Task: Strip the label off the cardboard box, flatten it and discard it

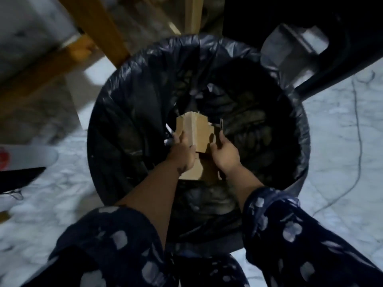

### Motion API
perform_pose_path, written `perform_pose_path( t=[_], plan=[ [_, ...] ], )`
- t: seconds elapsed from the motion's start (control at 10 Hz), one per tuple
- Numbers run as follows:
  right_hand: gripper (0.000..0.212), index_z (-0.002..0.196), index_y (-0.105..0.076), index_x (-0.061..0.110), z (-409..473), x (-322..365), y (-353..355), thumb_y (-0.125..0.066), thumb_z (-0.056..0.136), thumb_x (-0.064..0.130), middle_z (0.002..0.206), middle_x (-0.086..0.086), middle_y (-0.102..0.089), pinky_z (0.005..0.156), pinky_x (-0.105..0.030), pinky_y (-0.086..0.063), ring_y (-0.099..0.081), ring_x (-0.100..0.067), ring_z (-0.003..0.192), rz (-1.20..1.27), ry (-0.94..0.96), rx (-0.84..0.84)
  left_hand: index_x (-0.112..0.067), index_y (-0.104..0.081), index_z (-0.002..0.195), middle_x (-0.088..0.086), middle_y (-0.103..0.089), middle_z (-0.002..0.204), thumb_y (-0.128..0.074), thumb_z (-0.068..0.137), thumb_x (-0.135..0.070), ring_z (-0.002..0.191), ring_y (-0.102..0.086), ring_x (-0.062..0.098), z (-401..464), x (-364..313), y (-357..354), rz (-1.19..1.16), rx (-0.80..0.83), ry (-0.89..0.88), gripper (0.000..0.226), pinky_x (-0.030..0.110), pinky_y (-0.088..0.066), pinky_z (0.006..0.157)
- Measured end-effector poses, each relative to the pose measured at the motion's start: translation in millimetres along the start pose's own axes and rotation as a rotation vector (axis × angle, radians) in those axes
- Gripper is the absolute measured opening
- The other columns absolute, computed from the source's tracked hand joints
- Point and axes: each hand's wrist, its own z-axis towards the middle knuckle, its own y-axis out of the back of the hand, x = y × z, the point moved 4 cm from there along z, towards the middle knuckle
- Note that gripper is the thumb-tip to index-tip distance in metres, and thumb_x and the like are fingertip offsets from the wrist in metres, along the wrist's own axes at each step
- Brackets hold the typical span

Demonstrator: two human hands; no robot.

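Note:
A flattened brown cardboard box (196, 131) is held inside the mouth of a round bin lined with a black plastic bag (128, 112). My left hand (182, 152) grips the box's left edge, with something thin and pale sticking out beside its fingers. My right hand (222, 152) grips the right edge, with the thumb on the cardboard. Both forearms reach down into the bin. The box's lower end (192, 172) shows between my wrists. No label can be made out in this blurred frame.
The bin stands on a pale marbled floor (342, 141). Wooden furniture legs (99, 27) stand at the upper left. A dark chair or base with a metal part (300, 42) sits at the upper right. A thin cable (358, 121) trails over the floor at the right.

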Motion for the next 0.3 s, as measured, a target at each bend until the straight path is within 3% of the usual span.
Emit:
perform_pose_path(
  t=[0.1,0.2,0.3],
  plan=[
    [0.065,0.150,-0.016,0.013,6.2,-3.2,-7.0,-0.048,0.095,0.027,0.146,-0.017,-0.041,0.106,-0.036,-0.037,-0.041,-0.036,0.131,-0.055,-0.049,0.021,0.000,-0.001,0.148,0.018,0.011,0.158,-0.036,0.102,-0.021,0.146,0.001,0.033,6.0,0.8,-6.6,0.144,0.121,0.010,0.062,0.035,-0.013,0.115],
    [0.059,0.147,-0.029,0.014,-10.2,8.1,3.8,-0.050,0.093,0.024,0.133,-0.012,-0.056,0.103,-0.036,-0.042,-0.052,-0.031,0.124,0.034,-0.059,0.044,0.000,-0.011,0.148,0.018,-0.007,0.158,-0.036,0.100,-0.014,0.145,-0.011,0.030,-19.2,-19.4,16.7,0.003,0.026,-0.055,0.056,0.030,-0.014,0.115],
    [0.046,0.137,-0.047,0.015,-49.2,24.9,34.2,-0.053,0.092,0.024,0.118,-0.009,-0.066,0.091,-0.035,-0.048,-0.063,-0.027,0.106,0.144,-0.042,0.093,-0.002,-0.033,0.144,0.013,-0.029,0.152,-0.041,0.096,-0.006,0.141,-0.027,0.024,-87.8,-36.3,58.7,-0.189,-0.172,-0.173,0.048,0.017,-0.016,0.109]
  ],
)
